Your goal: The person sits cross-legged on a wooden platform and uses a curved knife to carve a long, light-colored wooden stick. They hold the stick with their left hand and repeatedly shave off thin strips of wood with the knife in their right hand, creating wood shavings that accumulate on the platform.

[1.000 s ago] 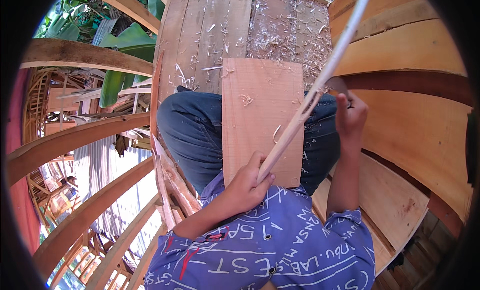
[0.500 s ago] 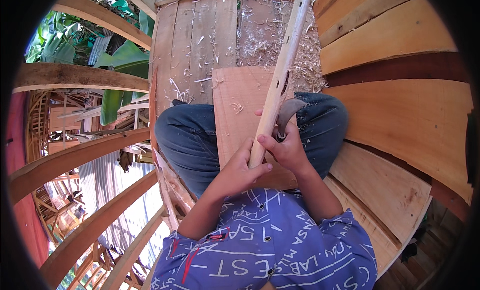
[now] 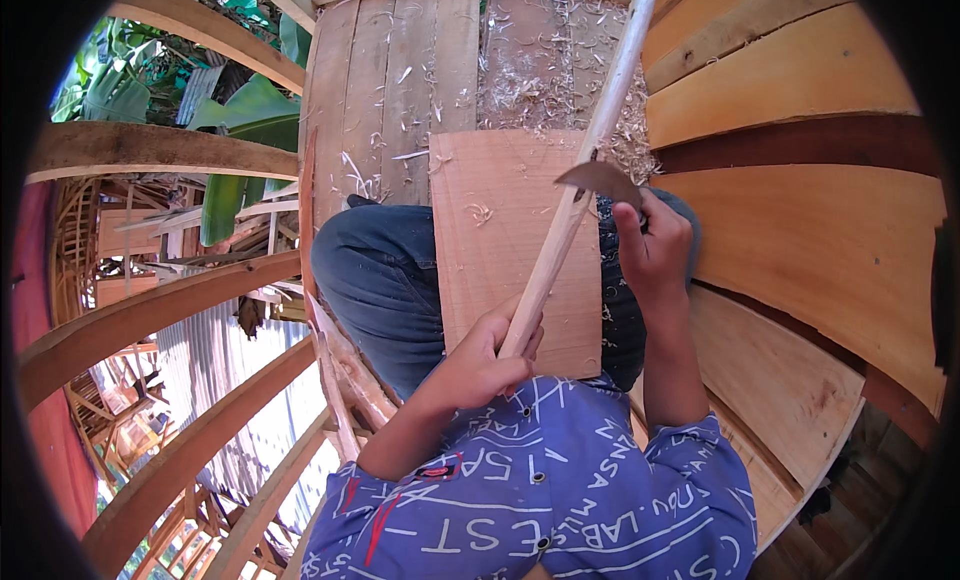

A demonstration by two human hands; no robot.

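Observation:
A long pale wooden stick (image 3: pixel 556 242) slants up and to the right from my lap, its far end running past the top of the picture. My left hand (image 3: pixel 489 356) is wrapped round its near end. Higher up, my right hand (image 3: pixel 655 245) grips a knife with a curved blade (image 3: pixel 603 180); its handle is mostly hidden in my fist. The blade lies across the stick beside a dark hollow in the wood. Under the stick, a flat reddish wooden board (image 3: pixel 480 270) rests across my lap, with a curled shaving on it.
Wood shavings (image 3: pixel 530 90) litter the plank floor (image 3: pixel 370 100) ahead. Wide planks form a wall (image 3: pixel 800 220) at my right. Spaced wooden rails (image 3: pixel 160 315) stand at my left, with banana leaves (image 3: pixel 255 120) and corrugated metal sheets beyond.
My right hand has left the lower stick and moved up and right with the knife, whose blade now crosses the stick. The left hand still holds the near end.

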